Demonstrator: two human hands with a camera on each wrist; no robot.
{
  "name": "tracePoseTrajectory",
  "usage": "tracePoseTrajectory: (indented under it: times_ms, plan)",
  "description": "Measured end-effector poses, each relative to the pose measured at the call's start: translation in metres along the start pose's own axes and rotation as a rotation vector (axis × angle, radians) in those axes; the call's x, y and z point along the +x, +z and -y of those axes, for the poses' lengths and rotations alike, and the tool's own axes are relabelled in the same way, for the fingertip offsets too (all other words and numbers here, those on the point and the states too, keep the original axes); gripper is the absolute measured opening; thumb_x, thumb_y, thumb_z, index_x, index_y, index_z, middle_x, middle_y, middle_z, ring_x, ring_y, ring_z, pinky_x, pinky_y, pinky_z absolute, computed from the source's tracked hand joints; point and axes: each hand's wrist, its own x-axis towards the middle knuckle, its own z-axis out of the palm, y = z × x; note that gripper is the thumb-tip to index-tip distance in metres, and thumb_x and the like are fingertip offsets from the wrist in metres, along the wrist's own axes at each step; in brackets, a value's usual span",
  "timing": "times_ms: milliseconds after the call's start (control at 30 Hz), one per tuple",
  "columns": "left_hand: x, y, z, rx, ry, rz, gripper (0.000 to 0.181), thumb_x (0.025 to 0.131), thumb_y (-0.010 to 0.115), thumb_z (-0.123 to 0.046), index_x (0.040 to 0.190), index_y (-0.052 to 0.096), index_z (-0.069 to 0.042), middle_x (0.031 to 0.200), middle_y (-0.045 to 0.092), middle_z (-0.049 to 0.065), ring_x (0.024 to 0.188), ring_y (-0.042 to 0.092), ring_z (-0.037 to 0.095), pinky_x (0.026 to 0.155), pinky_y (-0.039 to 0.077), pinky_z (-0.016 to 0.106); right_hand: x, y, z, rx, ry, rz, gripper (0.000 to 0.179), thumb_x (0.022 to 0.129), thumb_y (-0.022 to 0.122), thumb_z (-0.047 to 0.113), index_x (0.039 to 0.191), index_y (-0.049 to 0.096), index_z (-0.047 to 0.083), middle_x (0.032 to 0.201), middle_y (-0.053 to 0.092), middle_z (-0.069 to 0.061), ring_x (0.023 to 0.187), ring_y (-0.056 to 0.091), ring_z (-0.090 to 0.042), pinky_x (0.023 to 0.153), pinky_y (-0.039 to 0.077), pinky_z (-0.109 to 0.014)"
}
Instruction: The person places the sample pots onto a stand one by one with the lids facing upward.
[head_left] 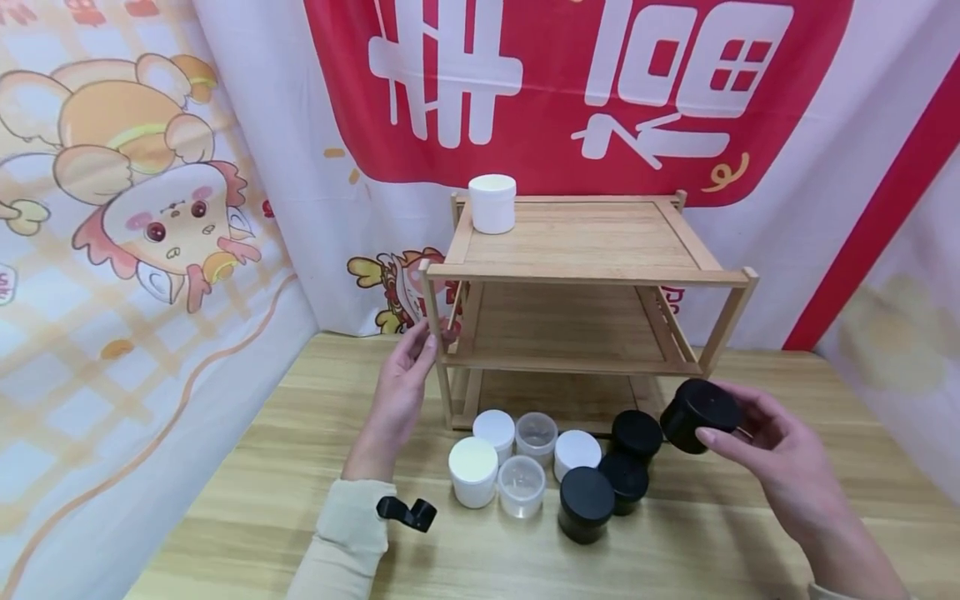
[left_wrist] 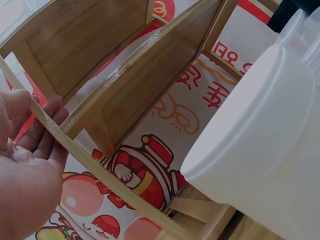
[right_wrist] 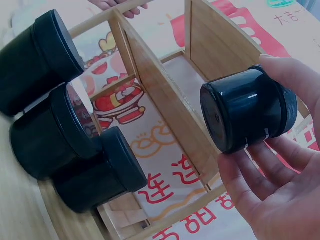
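My right hand (head_left: pixel 783 462) holds a black lidded jar (head_left: pixel 701 415) tilted beside the right front of a wooden three-tier rack (head_left: pixel 585 364). In the right wrist view, thumb and fingertips pinch this jar (right_wrist: pixel 245 112) at its lid and side. My left hand (head_left: pixel 405 375) is at the rack's left front post (left_wrist: pixel 82 149), with the thumb on one side and the fingers round the other. One white jar (head_left: pixel 492 204) stands on the top shelf at the left. Three black jars (head_left: pixel 587 504) stand on the table below my right hand.
White-lidded jars (head_left: pixel 474 472) and two clear jars (head_left: pixel 522 486) stand close together on the wooden table (head_left: pixel 285 492), in front of the rack's bottom shelf. Printed cloth (head_left: pixel 390 217) hangs behind the rack and at both sides. A black camera mount (head_left: pixel 407 512) sits on my left wrist.
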Motion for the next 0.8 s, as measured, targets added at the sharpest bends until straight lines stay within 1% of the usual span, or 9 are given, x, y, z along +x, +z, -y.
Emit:
tracePoseTrajectory:
  times_ms: [167, 400, 467, 567, 700, 800]
  plan:
    - [-0.001, 0.0, -0.001, -0.012, 0.01, 0.008, 0.046, 0.115, 0.048, -0.018, 0.161, 0.045, -0.012, 0.166, 0.045, 0.016, 0.15, 0.046, 0.019, 0.136, 0.023, 0.041, 0.004, 0.005, 0.004, -0.045, 0.019, 0.018, 0.053, 0.098, 0.072, -0.005, 0.144, 0.064, 0.02, 0.126, 0.071, 0.011, 0.105, 0.071, -0.006, 0.085, 0.06, -0.017]
    - [0.001, 0.0, -0.001, -0.016, 0.012, 0.031, 0.045, 0.115, 0.049, -0.017, 0.16, 0.047, -0.013, 0.166, 0.045, 0.018, 0.148, 0.048, 0.018, 0.136, 0.025, 0.04, 0.005, 0.01, 0.009, -0.012, -0.005, 0.026, 0.053, 0.099, 0.07, -0.007, 0.144, 0.064, 0.019, 0.126, 0.072, 0.009, 0.105, 0.071, -0.007, 0.086, 0.059, -0.017]
    - [0.001, 0.001, 0.0, -0.013, 0.012, 0.031, 0.045, 0.115, 0.049, -0.017, 0.16, 0.047, -0.012, 0.165, 0.046, 0.017, 0.147, 0.049, 0.018, 0.136, 0.025, 0.04, 0.008, 0.012, 0.014, -0.024, -0.011, 0.032, 0.052, 0.099, 0.071, -0.005, 0.144, 0.064, 0.02, 0.126, 0.072, 0.009, 0.105, 0.071, -0.007, 0.086, 0.059, -0.017]
    - [0.001, 0.001, 0.0, -0.012, 0.008, 0.023, 0.045, 0.115, 0.05, -0.018, 0.159, 0.048, -0.013, 0.162, 0.052, 0.011, 0.147, 0.049, 0.018, 0.135, 0.025, 0.04, 0.014, 0.016, 0.023, -0.048, -0.037, 0.056, 0.052, 0.099, 0.071, -0.005, 0.145, 0.063, 0.018, 0.127, 0.071, 0.008, 0.105, 0.071, -0.008, 0.086, 0.06, -0.017]
    - [0.001, 0.0, 0.0, -0.016, 0.011, 0.02, 0.044, 0.115, 0.049, -0.018, 0.159, 0.048, -0.013, 0.161, 0.052, 0.009, 0.147, 0.049, 0.017, 0.135, 0.025, 0.039, 0.023, 0.022, 0.04, -0.132, -0.062, 0.074, 0.052, 0.099, 0.073, -0.001, 0.147, 0.061, 0.018, 0.128, 0.069, 0.007, 0.106, 0.07, -0.008, 0.085, 0.061, -0.017]
    - [0.001, -0.001, 0.001, -0.012, 0.02, 0.02, 0.045, 0.115, 0.048, -0.017, 0.16, 0.047, -0.012, 0.162, 0.05, 0.016, 0.146, 0.05, 0.018, 0.135, 0.024, 0.042, 0.03, 0.028, 0.056, -0.279, -0.062, 0.077, 0.054, 0.1, 0.075, 0.008, 0.15, 0.058, 0.021, 0.13, 0.066, 0.007, 0.107, 0.068, -0.009, 0.085, 0.062, -0.018]
